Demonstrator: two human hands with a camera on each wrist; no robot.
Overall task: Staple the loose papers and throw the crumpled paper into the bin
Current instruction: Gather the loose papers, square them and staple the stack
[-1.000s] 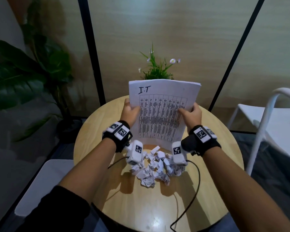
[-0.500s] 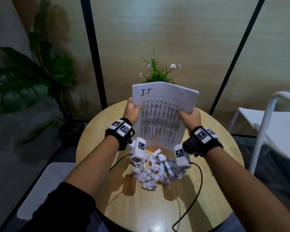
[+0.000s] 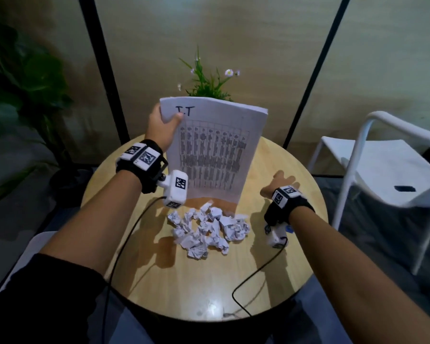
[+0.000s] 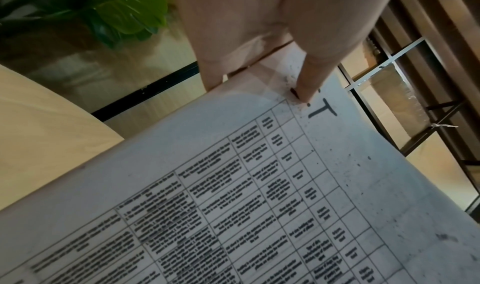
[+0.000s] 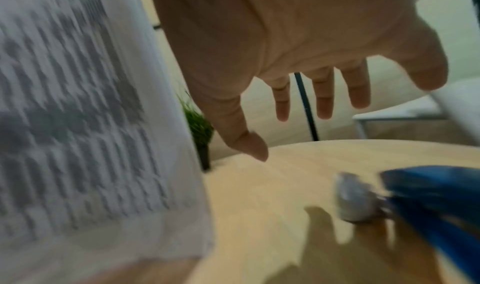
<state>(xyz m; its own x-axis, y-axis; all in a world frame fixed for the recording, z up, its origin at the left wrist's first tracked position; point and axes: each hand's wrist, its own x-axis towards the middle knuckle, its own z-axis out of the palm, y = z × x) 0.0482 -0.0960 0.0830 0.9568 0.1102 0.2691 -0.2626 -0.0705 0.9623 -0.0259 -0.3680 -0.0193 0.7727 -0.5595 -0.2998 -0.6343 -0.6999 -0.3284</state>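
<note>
A stack of printed papers (image 3: 216,150) marked "I.T" stands upright on the round wooden table (image 3: 209,289). My left hand (image 3: 169,117) pinches its top-left corner, thumb on the front sheet (image 4: 259,186), fingers behind. My right hand (image 3: 281,184) hovers over the table to the right of the stack, fingers spread and holding nothing (image 5: 285,114). A blue stapler (image 5: 426,190) lies on the table just under that wrist; in the head view only a blue sliver (image 3: 289,228) of it shows. Several crumpled paper balls (image 3: 209,229) are heaped in front of the stack. No bin is in view.
A small flowering pot plant (image 3: 206,83) stands behind the papers. A white chair (image 3: 382,175) is close on the right, a large leafy plant (image 3: 23,78) on the left. Black cables (image 3: 256,276) trail across the near tabletop.
My right hand has let go of the stack's right edge and dropped to the right, above the table. My left hand has slid up to the top-left corner and holds the stack alone.
</note>
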